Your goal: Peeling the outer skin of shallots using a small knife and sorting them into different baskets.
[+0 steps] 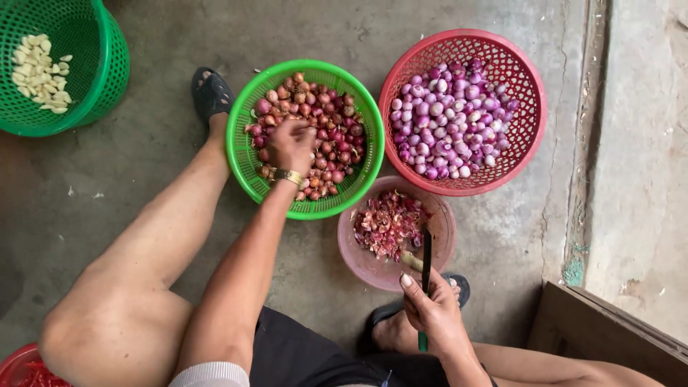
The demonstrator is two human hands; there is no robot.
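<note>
My left hand [292, 145], with a gold watch on the wrist, reaches into a green basket [244, 161] full of unpeeled brown-red shallots [330, 147]; its fingers curl among them. My right hand [432, 309] grips a dark-bladed knife [426, 259] with a green handle, held upright over the near edge of a pink bowl [441, 218] holding shallot skins [387, 223]. A red basket [529, 136] to the right holds peeled purple shallots [451, 118].
A green basket [107, 72] with peeled garlic cloves [39, 73] sits at top left. A red basket [18, 369] edge shows at bottom left. My bare legs and sandalled feet rest on the concrete floor; a wooden board [609, 337] lies at bottom right.
</note>
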